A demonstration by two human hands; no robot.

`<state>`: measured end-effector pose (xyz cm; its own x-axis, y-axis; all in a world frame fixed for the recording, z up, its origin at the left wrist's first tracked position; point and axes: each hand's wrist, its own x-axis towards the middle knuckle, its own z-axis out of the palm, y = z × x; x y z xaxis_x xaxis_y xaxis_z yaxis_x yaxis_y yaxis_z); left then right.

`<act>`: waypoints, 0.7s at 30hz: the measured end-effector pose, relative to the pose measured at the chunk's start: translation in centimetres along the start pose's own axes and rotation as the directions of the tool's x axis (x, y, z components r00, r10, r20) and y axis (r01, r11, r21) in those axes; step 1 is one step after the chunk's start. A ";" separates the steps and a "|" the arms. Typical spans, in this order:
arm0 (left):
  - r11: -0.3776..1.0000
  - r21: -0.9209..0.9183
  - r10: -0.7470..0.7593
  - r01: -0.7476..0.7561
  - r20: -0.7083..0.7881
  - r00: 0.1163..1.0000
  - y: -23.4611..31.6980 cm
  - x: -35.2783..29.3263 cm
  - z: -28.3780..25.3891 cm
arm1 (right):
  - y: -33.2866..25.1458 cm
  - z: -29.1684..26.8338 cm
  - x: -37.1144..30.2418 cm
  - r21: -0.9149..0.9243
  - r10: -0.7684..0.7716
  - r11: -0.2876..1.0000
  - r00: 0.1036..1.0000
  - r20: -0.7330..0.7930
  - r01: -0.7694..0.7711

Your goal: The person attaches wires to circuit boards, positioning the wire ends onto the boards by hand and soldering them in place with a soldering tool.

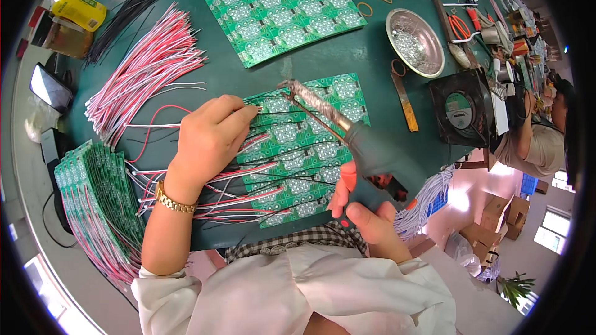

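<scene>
My right hand (372, 218) is wrapped round the dark grip of a soldering gun (380, 154), its metal barrel slanting up and left. The gun's tip is over the upper edge of a green circuit board panel (349, 92) on the table in front of me. At that panel's upper left corner my left hand (211, 133) is closed, thumb and fingertips pinched on a thin wire (158, 125), whose held end is mostly hidden. Several red, white and black wires (239, 191) trail leftward from the panel's lower rows.
Beyond lies a stack of bare green panels (282, 9). To the left are red-and-white wires (146, 71), black wires (127, 18) and wired panels (93, 192). On the right stand a metal bowl (415, 43) and a black fan (462, 108); a person (539, 142) sits beyond.
</scene>
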<state>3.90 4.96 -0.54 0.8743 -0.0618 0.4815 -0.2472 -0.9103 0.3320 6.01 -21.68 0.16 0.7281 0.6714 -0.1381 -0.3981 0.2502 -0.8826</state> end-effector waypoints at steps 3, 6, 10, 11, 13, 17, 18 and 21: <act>1.000 -0.024 -0.009 0.009 -0.033 0.999 -0.2 -0.3 0.4 | 0.1 -0.4 -0.6 -0.168 0.019 0.986 0.999 0.031 -0.013; 1.000 -0.023 -0.017 0.017 -0.028 0.999 -0.4 -0.5 0.6 | -0.6 -0.2 -0.5 -0.200 0.159 0.969 0.985 0.069 -0.143; 0.999 -0.025 -0.030 0.030 -0.012 0.999 -0.2 -0.2 0.2 | 0.9 -1.9 -1.4 -0.544 0.158 0.839 0.969 0.190 -0.030; 0.999 -0.030 -0.033 0.033 -0.005 0.999 -0.1 -0.1 0.2 | 1.1 -2.0 -1.2 -0.560 0.088 0.826 0.964 0.251 0.070; 0.999 -0.042 -0.034 0.034 -0.001 0.999 0.0 0.0 0.2 | 0.6 -1.8 -1.1 -0.589 0.079 0.803 0.964 0.255 0.090; 1.000 0.001 0.004 -0.004 -0.021 1.000 -0.5 -0.6 0.6 | 1.8 -1.5 -0.7 -0.472 0.035 0.879 0.980 0.197 0.063; 1.000 -0.007 0.007 -0.007 -0.024 1.000 -0.6 -0.6 0.6 | 1.8 -1.3 -0.8 -0.475 0.039 0.878 0.980 0.198 0.061; 1.000 -0.010 0.010 -0.010 -0.015 1.000 -0.7 -0.5 0.5 | 1.5 -0.7 -0.9 -0.457 0.060 0.889 0.995 0.080 -0.017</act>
<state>3.85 5.38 -1.37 0.8652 -0.0643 0.4972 -0.2599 -0.9057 0.3350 5.16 -22.34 -1.36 0.6557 0.7390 -0.1546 -0.1115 -0.1078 -0.9879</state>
